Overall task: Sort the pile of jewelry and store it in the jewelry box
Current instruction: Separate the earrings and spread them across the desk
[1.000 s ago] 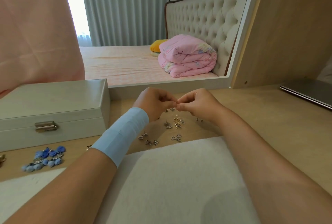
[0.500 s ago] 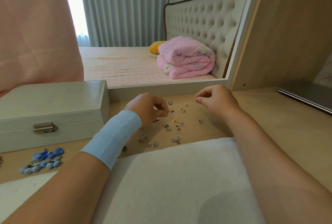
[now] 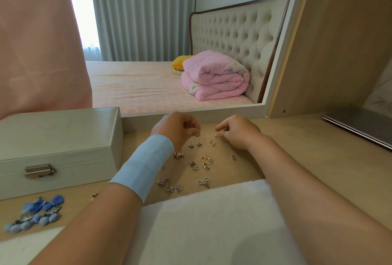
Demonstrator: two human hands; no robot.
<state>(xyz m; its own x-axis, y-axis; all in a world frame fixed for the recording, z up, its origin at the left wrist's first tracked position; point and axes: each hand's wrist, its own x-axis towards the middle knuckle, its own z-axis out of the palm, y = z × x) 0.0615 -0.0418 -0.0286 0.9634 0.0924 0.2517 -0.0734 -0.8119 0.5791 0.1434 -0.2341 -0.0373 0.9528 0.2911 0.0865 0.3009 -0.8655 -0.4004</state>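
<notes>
Small silver and gold earrings and rings (image 3: pixel 203 164) lie scattered on the wooden tabletop (image 3: pixel 297 158) between my hands. My left hand (image 3: pixel 177 130), with a light blue band round the wrist, has curled fingers that pinch a tiny stud just above the table at the far left of the pile. My right hand (image 3: pixel 238 132) pinches another tiny stud at the far right of the pile. The white jewelry box (image 3: pixel 57 137) stands shut at the left, its metal latch (image 3: pixel 39 171) facing me.
Blue tassel earrings (image 3: pixel 38 211) lie in front of the box. A white fluffy cloth (image 3: pixel 212 222) covers the near table edge. A mirror (image 3: pixel 169 52) stands behind the pile. A flat grey device (image 3: pixel 360 126) lies at the far right.
My hands were joined at the fingertips over the pile. They have drawn apart and moved down toward the table's far side, each with a small piece.
</notes>
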